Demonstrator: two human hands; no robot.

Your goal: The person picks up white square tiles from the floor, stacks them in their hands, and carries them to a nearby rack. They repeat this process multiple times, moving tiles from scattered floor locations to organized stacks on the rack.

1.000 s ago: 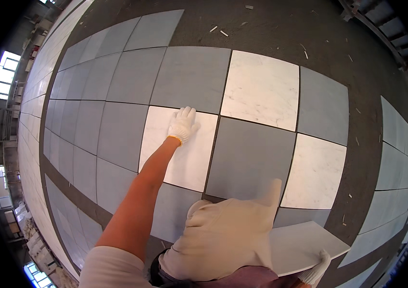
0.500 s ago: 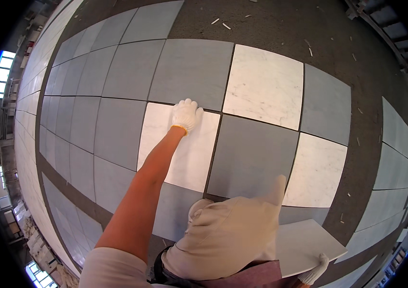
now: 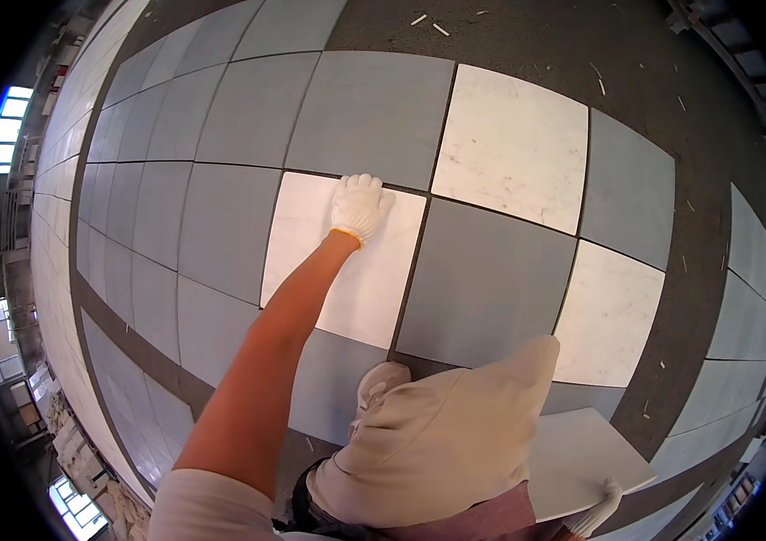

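My left hand [image 3: 359, 209], in a white knit glove with a yellow cuff edge, lies fingers outstretched at the far edge of a white marble-look square tile [image 3: 353, 288]. This tile sits flat among grey tiles, with narrow dark gaps around it. At the lower right my right hand [image 3: 596, 510], also gloved, grips the near right edge of a pale tile [image 3: 581, 455]. The far side of that tile lies over the laid ones; my leg [image 3: 437, 433] in beige cloth hides its left part. The right hand's fingers show only partly.
Grey tiles [image 3: 365, 117] and two more white tiles [image 3: 514, 149] lie in a grid around me. Dark ground [image 3: 672, 99] with small pale slivers [image 3: 440, 30] runs along the far and right sides. Further tiles [image 3: 744, 316] lie at the far right. My shoe [image 3: 381, 383] stands near the white tile.
The view has shifted slightly, so the laid tiles appear a little higher and further right. My left hand stays at the white tile's far edge; my right hand still holds the pale tile.
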